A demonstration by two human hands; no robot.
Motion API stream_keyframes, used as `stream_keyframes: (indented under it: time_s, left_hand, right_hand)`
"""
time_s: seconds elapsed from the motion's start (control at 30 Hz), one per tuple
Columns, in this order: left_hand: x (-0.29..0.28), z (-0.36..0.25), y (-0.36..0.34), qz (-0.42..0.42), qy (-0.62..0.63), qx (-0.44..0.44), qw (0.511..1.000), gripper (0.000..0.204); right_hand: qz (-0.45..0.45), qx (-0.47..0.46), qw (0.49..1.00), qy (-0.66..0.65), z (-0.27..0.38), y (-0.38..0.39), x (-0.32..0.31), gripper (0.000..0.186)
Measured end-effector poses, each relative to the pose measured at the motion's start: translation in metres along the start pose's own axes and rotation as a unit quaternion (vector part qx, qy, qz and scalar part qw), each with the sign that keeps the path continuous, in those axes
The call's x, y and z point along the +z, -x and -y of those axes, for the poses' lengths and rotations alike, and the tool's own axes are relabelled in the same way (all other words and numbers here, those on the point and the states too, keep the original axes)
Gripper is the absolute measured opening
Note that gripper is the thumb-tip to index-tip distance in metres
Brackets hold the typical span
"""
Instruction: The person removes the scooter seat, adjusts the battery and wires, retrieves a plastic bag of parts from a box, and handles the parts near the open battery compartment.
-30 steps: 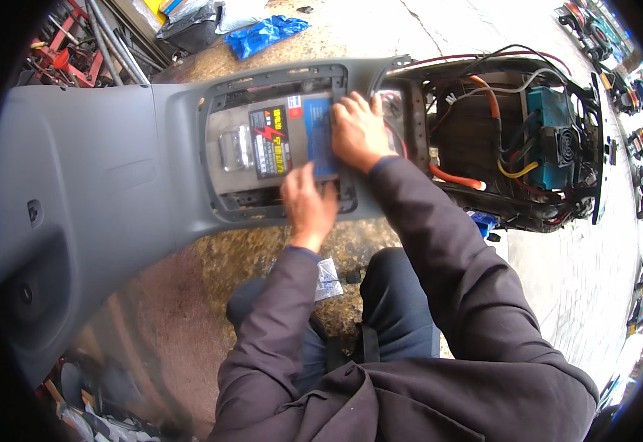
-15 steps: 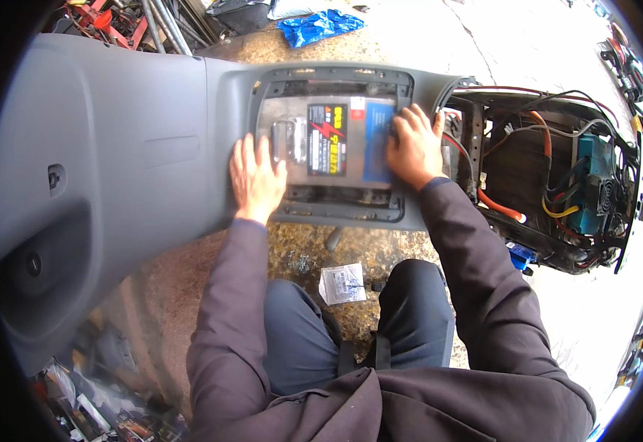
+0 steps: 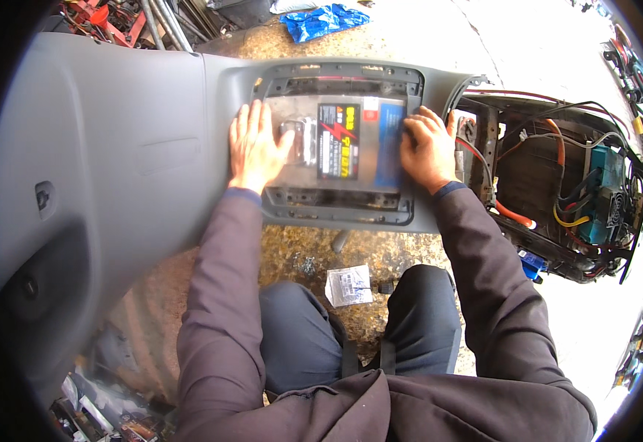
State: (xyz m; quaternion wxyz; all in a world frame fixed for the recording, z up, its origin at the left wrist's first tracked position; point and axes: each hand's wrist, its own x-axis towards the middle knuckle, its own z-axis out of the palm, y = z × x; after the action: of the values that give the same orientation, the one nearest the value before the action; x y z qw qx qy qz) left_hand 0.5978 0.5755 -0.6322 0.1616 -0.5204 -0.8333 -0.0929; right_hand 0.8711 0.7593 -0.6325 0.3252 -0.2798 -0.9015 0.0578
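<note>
A flat metal-coloured box (image 3: 369, 158) with a black-and-yellow label and a blue strip sits in the rectangular opening of a large grey plastic panel (image 3: 137, 110). It looks like a battery pack. My left hand (image 3: 253, 151) lies flat over its left end and the opening's left edge, thumb stretched onto the box beside a metal handle or latch (image 3: 306, 140). At the opposite end my right hand (image 3: 428, 151) rests on the opening's right edge, its fingers bent but apart. What lies under my palms is hidden.
To the right, an open frame holds loose cables (image 3: 509, 214) and a teal finned unit (image 3: 601, 195). Between my knees and the panel lies a small clear packet (image 3: 349, 285) on the floor. A blue plastic bag (image 3: 325, 22) and red metal parts (image 3: 115, 26) lie beyond.
My left hand has slid away from me along the left end of the box. My right hand keeps its place at the other end, while the whole view shifts slightly.
</note>
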Motion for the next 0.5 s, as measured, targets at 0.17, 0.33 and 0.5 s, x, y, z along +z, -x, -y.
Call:
stream_keyframes:
  time_s: [0.17,0.33,0.5]
  left_hand:
    - [0.007,-0.003,-0.023,-0.01,0.039,-0.009,0.999,0.073]
    - [0.019,-0.009,-0.033,-0.037,0.072,0.001,0.997,0.075]
    - [0.018,-0.013,-0.036,-0.027,0.062,-0.017,0.998,0.074]
  right_hand:
    - [-0.002,0.013,1.0,0.004,0.002,-0.001,0.0,0.023]
    - [-0.004,0.016,0.999,0.03,-0.003,-0.002,0.001,0.023]
    - [-0.008,0.008,0.999,0.039,-0.002,-0.002,0.003,0.022]
